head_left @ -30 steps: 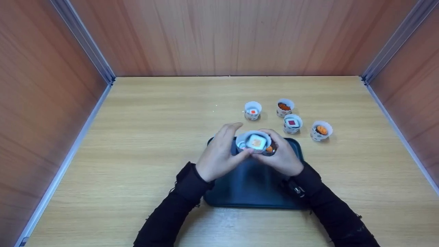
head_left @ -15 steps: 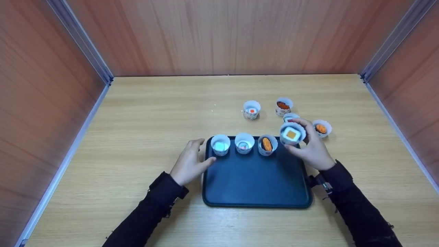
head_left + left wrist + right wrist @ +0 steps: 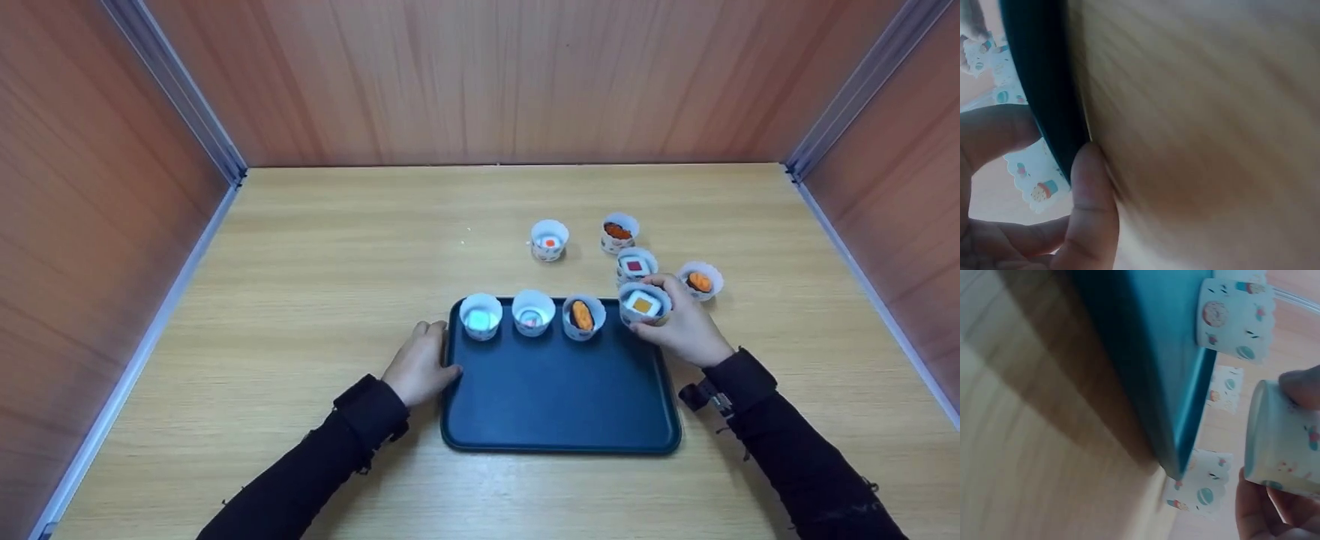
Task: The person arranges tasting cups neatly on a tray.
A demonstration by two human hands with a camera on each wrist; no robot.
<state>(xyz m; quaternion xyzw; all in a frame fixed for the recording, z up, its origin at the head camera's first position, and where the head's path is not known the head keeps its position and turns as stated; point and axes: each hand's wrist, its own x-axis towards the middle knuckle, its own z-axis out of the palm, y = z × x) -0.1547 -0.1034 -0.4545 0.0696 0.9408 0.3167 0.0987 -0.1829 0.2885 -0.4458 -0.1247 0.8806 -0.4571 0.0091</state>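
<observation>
My left hand (image 3: 416, 367) pinches the left edge of a dark blue-green tray (image 3: 555, 397); in the left wrist view its thumb (image 3: 996, 135) and a finger (image 3: 1094, 197) lie on either side of the rim. My right hand (image 3: 686, 326) holds a patterned paper cup (image 3: 643, 303) with a white square and yellow centre inside. That cup hangs over the tray's back right corner, its bottom showing in the right wrist view. Along the tray's back edge stand a cup with pale green inside (image 3: 481, 318), a cup with pinkish bits (image 3: 533, 314) and a cup with an orange-topped piece (image 3: 583, 318).
Behind the tray stand a cup with a red-dotted white piece (image 3: 549, 241), a cup with reddish-brown filling (image 3: 619, 234) and a cup with a dark red square (image 3: 635, 265). An orange-filled cup (image 3: 700, 281) is behind my right hand. Wooden walls (image 3: 480, 82) enclose the table.
My hands have parted from over the tray. The right hand carried its cup rightward, then slightly lower towards the corner; the left moved left and took hold of the tray's edge.
</observation>
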